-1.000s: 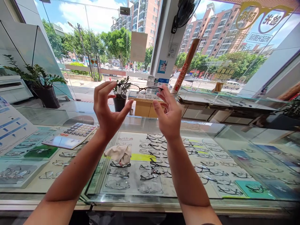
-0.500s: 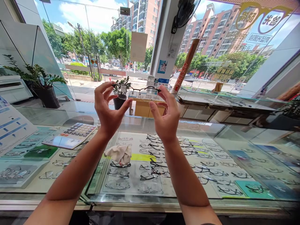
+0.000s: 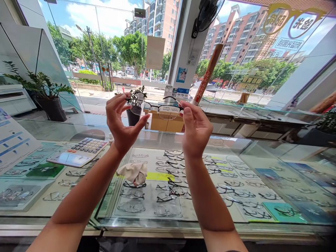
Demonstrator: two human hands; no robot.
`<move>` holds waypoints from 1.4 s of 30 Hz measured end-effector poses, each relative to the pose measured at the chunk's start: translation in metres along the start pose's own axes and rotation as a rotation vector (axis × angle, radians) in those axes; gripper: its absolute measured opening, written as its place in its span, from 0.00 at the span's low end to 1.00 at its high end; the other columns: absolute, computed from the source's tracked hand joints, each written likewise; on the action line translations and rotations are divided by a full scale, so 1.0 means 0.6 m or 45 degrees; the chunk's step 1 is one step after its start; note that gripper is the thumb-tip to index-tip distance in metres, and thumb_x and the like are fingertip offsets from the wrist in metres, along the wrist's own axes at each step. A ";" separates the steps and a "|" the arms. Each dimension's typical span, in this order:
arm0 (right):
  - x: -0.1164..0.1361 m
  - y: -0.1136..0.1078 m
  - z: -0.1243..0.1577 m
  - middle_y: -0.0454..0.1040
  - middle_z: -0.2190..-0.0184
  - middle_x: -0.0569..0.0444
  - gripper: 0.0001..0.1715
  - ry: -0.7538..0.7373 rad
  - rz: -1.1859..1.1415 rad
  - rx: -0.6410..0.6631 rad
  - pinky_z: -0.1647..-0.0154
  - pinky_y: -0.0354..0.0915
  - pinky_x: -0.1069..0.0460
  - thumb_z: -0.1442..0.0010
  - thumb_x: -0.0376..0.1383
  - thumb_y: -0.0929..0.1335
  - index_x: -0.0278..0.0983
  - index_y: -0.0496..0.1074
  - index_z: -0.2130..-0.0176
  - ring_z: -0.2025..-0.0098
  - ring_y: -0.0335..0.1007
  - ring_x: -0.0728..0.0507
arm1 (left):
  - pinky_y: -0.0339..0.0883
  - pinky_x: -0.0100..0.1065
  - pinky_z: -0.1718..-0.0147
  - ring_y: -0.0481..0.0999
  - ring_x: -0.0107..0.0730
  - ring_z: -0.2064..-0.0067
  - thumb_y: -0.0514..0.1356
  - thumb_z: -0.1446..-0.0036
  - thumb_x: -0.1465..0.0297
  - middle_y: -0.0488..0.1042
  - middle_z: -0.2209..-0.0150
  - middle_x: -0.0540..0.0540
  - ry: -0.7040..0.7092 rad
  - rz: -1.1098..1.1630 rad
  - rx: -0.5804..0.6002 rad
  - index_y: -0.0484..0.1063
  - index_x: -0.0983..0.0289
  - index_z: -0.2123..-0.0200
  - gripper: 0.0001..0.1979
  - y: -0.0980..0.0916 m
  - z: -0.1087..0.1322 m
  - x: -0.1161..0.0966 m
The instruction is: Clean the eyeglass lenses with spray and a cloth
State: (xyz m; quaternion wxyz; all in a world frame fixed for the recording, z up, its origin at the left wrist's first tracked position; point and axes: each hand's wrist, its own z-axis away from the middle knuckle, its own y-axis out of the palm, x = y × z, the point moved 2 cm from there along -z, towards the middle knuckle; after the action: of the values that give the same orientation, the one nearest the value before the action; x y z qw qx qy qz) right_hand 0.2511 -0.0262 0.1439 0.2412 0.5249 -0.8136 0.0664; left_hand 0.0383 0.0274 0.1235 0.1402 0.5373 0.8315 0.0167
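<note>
- Right hand (image 3: 197, 127) sits farther right than half a second ago, and its thumb, clear of the frame then, now presses by the right hinge; the dark-browed eyeglasses (image 3: 154, 107) are a little lower and slightly rightward.
- They are raised in the air beyond and above the glass-topped table (image 3: 147, 223), spanned between both hands, lenses upright.
- Right grip: thumb and fingers pinch the eyeglasses at their right end.
- Left grip: the fingers of the left hand (image 3: 118, 122) curl at the left end of the frame, the thumb standing away below; whether they pinch it or merely steady it, I cannot tell.
- Uneven support looks like the main risk: if the right pinch slackened while the left fingers only steadied, the eyeglasses could drop, and hard glass could chip or scratch a lens.
- One dark temple (image 3: 170, 98) shows behind the right lens; sideways pressure from the right thumb might strain its hinge, and pulling the hands apart could splay the frame.
- Smudging is another likely fault: the left thumb is near the lower rim of its lens, so closing it carelessly could leave a print.
- Crumpled cloth (image 3: 136, 172) and calculator (image 3: 82, 148) lie near the left forearm; lowering that arm without looking might nudge either one.
</note>
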 end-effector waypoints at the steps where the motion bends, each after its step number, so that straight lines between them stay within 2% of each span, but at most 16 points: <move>1: -0.001 -0.001 -0.001 0.87 0.47 0.50 0.17 0.015 -0.005 0.002 0.41 0.83 0.39 0.24 0.47 0.69 0.45 0.84 0.46 0.42 0.85 0.38 | 0.83 0.53 0.42 0.76 0.59 0.29 0.75 0.42 0.46 0.71 0.33 0.62 0.001 -0.019 0.002 0.65 0.49 0.33 0.40 0.000 -0.001 -0.002; 9: -0.005 -0.003 -0.004 0.86 0.47 0.50 0.18 0.030 -0.063 0.082 0.39 0.83 0.38 0.24 0.49 0.68 0.45 0.82 0.46 0.40 0.85 0.38 | 0.82 0.57 0.41 0.79 0.58 0.31 0.73 0.40 0.44 0.71 0.34 0.62 0.072 -0.027 -0.015 0.64 0.49 0.34 0.39 -0.002 -0.006 -0.008; 16: 0.000 -0.002 -0.004 0.85 0.46 0.49 0.16 0.043 -0.260 0.148 0.44 0.84 0.40 0.25 0.49 0.70 0.45 0.81 0.47 0.42 0.86 0.37 | 0.82 0.57 0.41 0.80 0.57 0.33 0.74 0.40 0.45 0.70 0.35 0.60 0.125 0.059 -0.018 0.65 0.48 0.35 0.37 0.000 -0.009 -0.009; 23: 0.005 0.001 -0.003 0.86 0.47 0.48 0.19 0.097 -0.228 0.145 0.45 0.84 0.40 0.24 0.51 0.68 0.44 0.80 0.45 0.42 0.87 0.36 | 0.82 0.58 0.40 0.78 0.59 0.31 0.74 0.40 0.44 0.69 0.34 0.62 0.049 -0.016 -0.001 0.63 0.48 0.32 0.40 0.000 -0.004 -0.009; 33: -0.001 0.006 0.002 0.87 0.48 0.49 0.20 0.071 -0.220 0.173 0.47 0.85 0.41 0.22 0.53 0.67 0.44 0.81 0.45 0.46 0.89 0.38 | 0.83 0.56 0.41 0.77 0.58 0.30 0.73 0.38 0.46 0.69 0.31 0.62 -0.002 -0.006 0.042 0.60 0.46 0.31 0.40 0.005 0.001 -0.009; 38: -0.005 0.007 0.002 0.88 0.51 0.50 0.17 0.103 -0.275 0.141 0.48 0.85 0.42 0.24 0.51 0.69 0.44 0.81 0.47 0.49 0.89 0.39 | 0.79 0.61 0.35 0.77 0.58 0.30 0.73 0.39 0.44 0.68 0.33 0.61 -0.001 0.108 0.026 0.59 0.48 0.33 0.39 0.011 0.000 -0.013; 42: -0.012 0.011 0.007 0.88 0.54 0.51 0.19 0.196 -0.293 0.138 0.48 0.87 0.42 0.25 0.52 0.70 0.44 0.81 0.46 0.50 0.90 0.40 | 0.76 0.62 0.30 0.76 0.56 0.29 0.72 0.35 0.48 0.69 0.33 0.61 -0.100 0.165 0.040 0.58 0.47 0.32 0.37 0.016 -0.001 -0.020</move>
State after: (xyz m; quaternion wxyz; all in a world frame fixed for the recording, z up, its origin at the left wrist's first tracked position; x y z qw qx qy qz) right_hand 0.2462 -0.0191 0.1380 0.2803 0.6202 -0.7224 0.1222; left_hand 0.0513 0.0209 0.1284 0.1628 0.5923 0.7890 -0.0085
